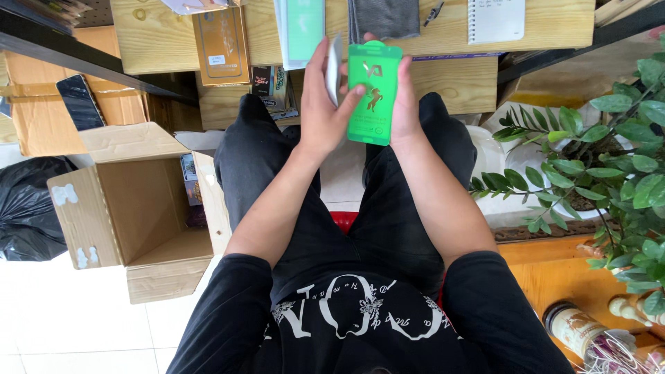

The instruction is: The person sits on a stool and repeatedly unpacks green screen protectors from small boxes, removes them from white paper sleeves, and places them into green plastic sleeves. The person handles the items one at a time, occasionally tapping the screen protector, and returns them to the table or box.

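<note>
Green packet (374, 93), flat and rectangular, held upright above the knees, in front of the wooden worktop (443, 31). Right hand (404, 104) closed on the packet's right edge, its fingers hidden behind it. Left hand (323, 104) closed on a thin white sheet (334, 69) seen edge-on just left of the packet; the thumb presses the packet's front. Both forearms rise from a seated person in black trousers and a black printed shirt. On the worktop: a pale green packet (300, 29), a grey cloth (385, 17), a spiral notepad (496, 19) and an orange packet (222, 45). Open cardboard box (135, 208) on the floor at left, a black bag (28, 208) beyond it. Potted plant (609, 145) at right.
</note>
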